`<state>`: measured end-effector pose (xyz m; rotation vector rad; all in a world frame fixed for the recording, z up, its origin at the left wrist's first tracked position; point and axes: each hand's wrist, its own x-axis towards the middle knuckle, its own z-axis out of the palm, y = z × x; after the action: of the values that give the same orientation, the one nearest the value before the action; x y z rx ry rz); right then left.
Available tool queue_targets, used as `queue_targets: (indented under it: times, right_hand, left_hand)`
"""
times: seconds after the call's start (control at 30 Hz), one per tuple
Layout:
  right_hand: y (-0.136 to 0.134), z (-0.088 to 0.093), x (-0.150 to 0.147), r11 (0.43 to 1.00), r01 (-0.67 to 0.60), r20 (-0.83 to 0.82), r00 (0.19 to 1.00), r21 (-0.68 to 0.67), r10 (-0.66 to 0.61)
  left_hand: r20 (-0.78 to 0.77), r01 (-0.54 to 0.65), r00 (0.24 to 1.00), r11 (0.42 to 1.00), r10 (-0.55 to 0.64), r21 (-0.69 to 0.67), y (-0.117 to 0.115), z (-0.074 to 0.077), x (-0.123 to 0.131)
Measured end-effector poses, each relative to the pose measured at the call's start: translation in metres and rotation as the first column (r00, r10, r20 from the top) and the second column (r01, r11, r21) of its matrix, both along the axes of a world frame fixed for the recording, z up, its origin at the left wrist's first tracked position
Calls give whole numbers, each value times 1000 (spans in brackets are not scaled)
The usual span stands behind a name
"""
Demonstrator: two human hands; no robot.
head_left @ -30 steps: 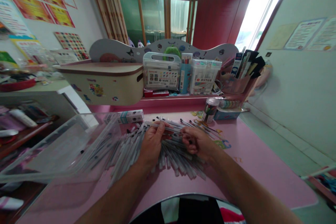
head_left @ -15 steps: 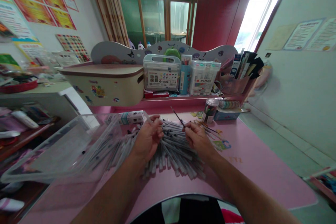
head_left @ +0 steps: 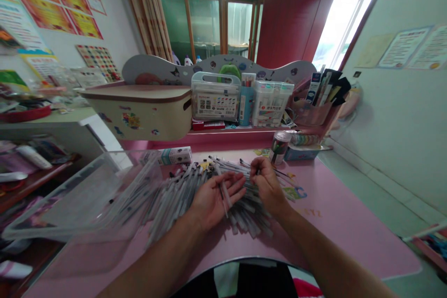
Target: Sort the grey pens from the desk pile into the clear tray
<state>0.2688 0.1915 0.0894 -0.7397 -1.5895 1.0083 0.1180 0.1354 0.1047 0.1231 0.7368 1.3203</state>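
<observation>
A pile of slim, pale translucent pens (head_left: 181, 191), several with black ends, is spread over the pink table (head_left: 335, 223). My left hand (head_left: 213, 198) is above the pile, palm up, with its fingers extended. Across its fingers lies a pale pen (head_left: 225, 192) with a thin dark rod beside it. To its right, my right hand (head_left: 266, 184) is closed in a pinch over the pile's right side. Whatever its fingertips hold is hidden. Thin dark sticks (head_left: 283, 174) lie beyond that hand.
A clear plastic bin (head_left: 78, 233) stands at left. Behind the pile lies a small white box (head_left: 176, 155). A lidded jar (head_left: 279, 146) and a blue box (head_left: 302, 152) stand at back right. The raised shelf bears a cream storage box (head_left: 139, 116) and marker cases (head_left: 214, 102).
My left hand has turned palm up and moved right and toward me, with its fingers extended. The dark stick no longer projects from my right hand, which has shifted slightly.
</observation>
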Motion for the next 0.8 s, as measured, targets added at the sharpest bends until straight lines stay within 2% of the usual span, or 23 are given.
queue_targets:
  times: [0.07, 0.17, 0.3, 0.4, 0.47, 0.57, 0.7, 0.8]
  right_hand:
    - [-5, 0, -2, 989, 64, 99, 992, 130, -77]
    - [-15, -2, -6, 961, 22, 200, 977, 276, -80]
    - [-20, -5, -10, 931, -91, 316, 948, 352, -27]
    - [-17, -7, -10, 896, -163, 440, 897, 414, -40]
    - [-14, -7, -8, 886, -168, 480, 875, 432, -68]
    - [-11, -4, -3, 914, -47, 404, 905, 404, -132]
    - [0, 4, 7, 930, 216, 151, 951, 296, -269]
    - [16, 12, 17, 920, 355, -68, 935, 164, -349]
  left_hand:
    - [36, 48, 998, 999, -49, 9, -2, -2, 5]
    - [96, 77, 992, 997, -79, 29, -6, -4, 13]
    - [144, 38, 989, 999, -34, -27, -7, -2, 19]
    - [154, 20, 988, 998, -12, -51, -7, -1, 22]
    - [142, 20, 990, 999, -12, -51, -7, -2, 22]
    - [121, 3, 993, 998, 4, -57, -8, -3, 21]
    - [20, -10, 1000, 997, 12, -76, -7, 1, 11]
    - [-140, -61, 988, 996, 70, 63, -6, 17, -2]
